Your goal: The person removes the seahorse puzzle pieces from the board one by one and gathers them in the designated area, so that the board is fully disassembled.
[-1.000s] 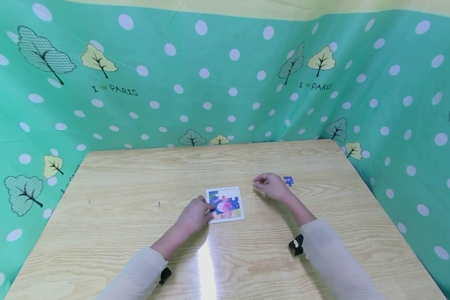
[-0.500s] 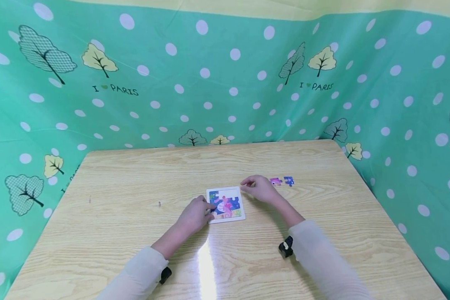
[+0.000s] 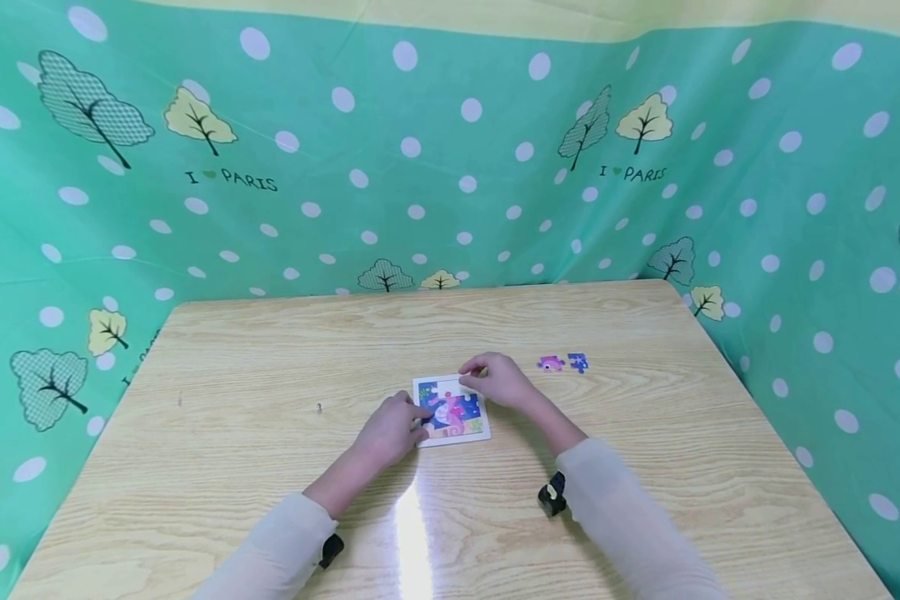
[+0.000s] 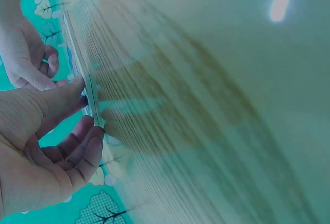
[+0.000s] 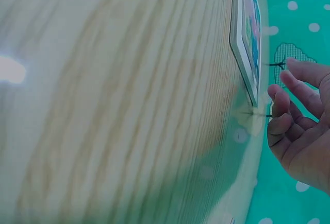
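Note:
A small square jigsaw puzzle (image 3: 453, 412) in a white frame lies on the table, showing a pink seahorse on blue. Its upper middle and upper right are bare white. My left hand (image 3: 390, 429) holds the puzzle at its left edge, with fingertips over the picture; the left wrist view shows the left hand (image 4: 56, 136) with its thumb and fingers at the frame's edge. Over the frame's upper right corner hovers my right hand (image 3: 498, 379). In the right wrist view the right hand (image 5: 301, 116) has loosely bent fingers, and no piece shows between them.
Two loose puzzle pieces lie right of the puzzle: a pink fish piece (image 3: 550, 364) and a blue starfish piece (image 3: 578, 362). A tiny dark mark (image 3: 318, 408) is on the wooden table (image 3: 270, 350). A green dotted curtain (image 3: 450, 167) hangs along the back and sides.
My right hand has moved left, from beside the loose pieces to above the frame's corner, uncovering the pink fish piece. The left hand and the puzzle have stayed put.

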Demonstrator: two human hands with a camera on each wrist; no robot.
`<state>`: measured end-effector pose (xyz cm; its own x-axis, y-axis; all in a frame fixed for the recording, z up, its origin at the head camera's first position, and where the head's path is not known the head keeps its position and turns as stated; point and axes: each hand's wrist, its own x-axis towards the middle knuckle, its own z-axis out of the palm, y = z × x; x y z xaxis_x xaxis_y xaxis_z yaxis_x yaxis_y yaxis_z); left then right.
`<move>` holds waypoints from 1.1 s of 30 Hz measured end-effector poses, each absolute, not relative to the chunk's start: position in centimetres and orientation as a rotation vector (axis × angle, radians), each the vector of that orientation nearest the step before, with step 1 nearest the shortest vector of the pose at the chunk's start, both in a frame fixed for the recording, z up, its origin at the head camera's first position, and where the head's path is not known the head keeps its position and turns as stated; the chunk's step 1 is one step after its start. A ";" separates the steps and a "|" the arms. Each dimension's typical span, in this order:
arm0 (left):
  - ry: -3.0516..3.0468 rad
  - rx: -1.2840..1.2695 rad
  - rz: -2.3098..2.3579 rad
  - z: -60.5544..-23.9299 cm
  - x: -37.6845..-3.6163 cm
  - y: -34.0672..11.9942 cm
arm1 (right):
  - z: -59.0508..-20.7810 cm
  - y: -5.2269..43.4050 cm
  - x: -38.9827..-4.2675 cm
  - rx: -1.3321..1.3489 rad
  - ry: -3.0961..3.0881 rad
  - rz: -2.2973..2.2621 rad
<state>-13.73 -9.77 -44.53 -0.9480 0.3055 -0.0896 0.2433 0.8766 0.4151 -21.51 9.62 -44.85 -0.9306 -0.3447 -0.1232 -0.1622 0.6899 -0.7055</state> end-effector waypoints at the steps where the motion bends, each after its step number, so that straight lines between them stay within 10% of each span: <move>1: 2.893 0.428 0.612 -44.5 -13.7 -9.8 | -44.9 9.4 -21.5 -0.413 2.654 -1.073; 33: 2.906 0.513 0.604 -44.6 -13.8 -10.0 | -45.4 5.5 -21.4 -0.596 2.672 -0.812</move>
